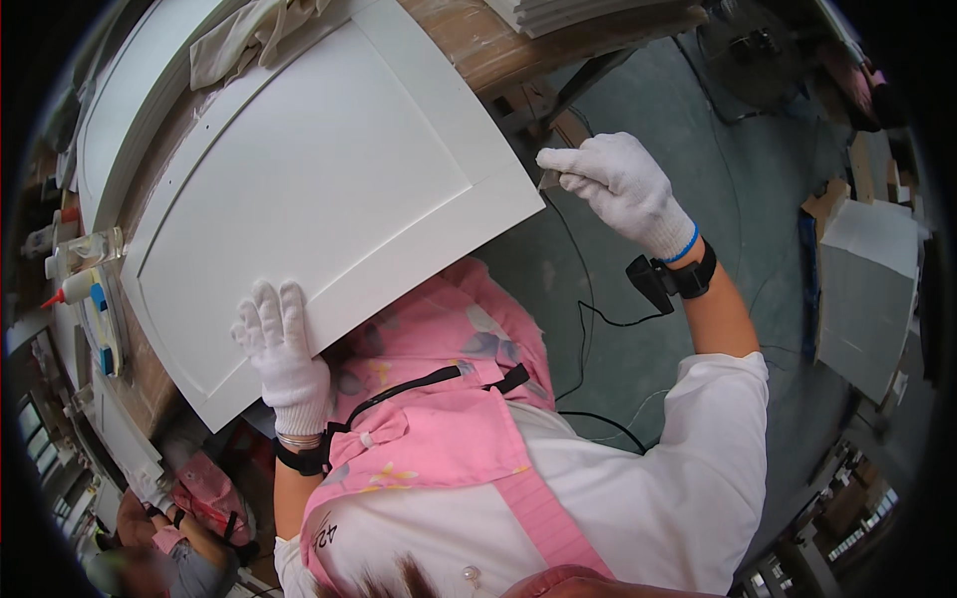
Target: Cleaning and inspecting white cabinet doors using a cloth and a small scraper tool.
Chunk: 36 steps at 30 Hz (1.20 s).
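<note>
in the head view, a white panel (309,130) with a raised border lies across the upper left and centre of the frame. its long axis slants from lower left to upper right; one corner points right, another points down at lower left, and the far end runs out past the top edge.

counted: one panel under the hands, at least one other white panel (150,90) at upper left, one beige cloth (249,42) at the top, one white bottle (76,288) with a red tip at the left, and a brown table (454,30) showing at the top. one other person (194,563) is at lower left.

the left hand (277,349), gloved in white, rests flat on the panel's lower border, fingers slightly spread. the right hand (620,187), also gloved, is pinched together on a small greyish piece (548,180) just beside the panel's right corner; i cannot tell what it is, or whether it touches the panel.
</note>
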### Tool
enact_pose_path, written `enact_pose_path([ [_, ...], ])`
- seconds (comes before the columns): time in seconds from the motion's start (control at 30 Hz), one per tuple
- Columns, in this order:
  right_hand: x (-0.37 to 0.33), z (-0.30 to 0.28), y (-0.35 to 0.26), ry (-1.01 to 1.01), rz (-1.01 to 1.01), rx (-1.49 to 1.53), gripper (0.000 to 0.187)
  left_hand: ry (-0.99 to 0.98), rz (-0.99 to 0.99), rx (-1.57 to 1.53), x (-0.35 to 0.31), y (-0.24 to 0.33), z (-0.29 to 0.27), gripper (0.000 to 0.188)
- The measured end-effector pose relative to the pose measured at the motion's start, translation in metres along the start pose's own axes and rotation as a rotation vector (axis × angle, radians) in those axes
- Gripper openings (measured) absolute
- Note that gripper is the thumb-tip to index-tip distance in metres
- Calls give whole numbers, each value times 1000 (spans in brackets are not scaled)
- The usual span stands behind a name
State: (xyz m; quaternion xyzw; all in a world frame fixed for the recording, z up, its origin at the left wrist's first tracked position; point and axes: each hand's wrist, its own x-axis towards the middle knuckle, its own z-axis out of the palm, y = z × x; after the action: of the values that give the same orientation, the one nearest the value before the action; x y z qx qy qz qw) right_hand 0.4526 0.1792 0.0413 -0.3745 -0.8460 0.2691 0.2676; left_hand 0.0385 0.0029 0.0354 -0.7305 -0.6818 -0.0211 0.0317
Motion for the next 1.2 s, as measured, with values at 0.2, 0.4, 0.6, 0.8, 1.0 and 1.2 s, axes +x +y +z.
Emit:
enact_pose_path([
  [0.2, 21, 7, 4, 25, -98, -203, 32, -21, 1, -15, -1, 1, -2, 87],
  [0.4, 27, -4, 4, -88, -145, -278, 35, -18, 21, 27, -2, -1, -2, 85],
  [0.6, 30, -5, -3, -168, -160, -252, 32, -25, 19, 38, -1, -1, -3, 83],
  [0.8, 31, 3, -4, -24, -129, -284, 35, -16, 29, 42, -1, -1, -2, 85],
  [1.0, 23, -3, 1, -107, -180, -209, 31, -32, 16, 48, -1, 0, -2, 86],
  [1.2, 28, -5, -12, -179, -129, -264, 28, -3, 13, -30, 0, -2, -1, 82],
])
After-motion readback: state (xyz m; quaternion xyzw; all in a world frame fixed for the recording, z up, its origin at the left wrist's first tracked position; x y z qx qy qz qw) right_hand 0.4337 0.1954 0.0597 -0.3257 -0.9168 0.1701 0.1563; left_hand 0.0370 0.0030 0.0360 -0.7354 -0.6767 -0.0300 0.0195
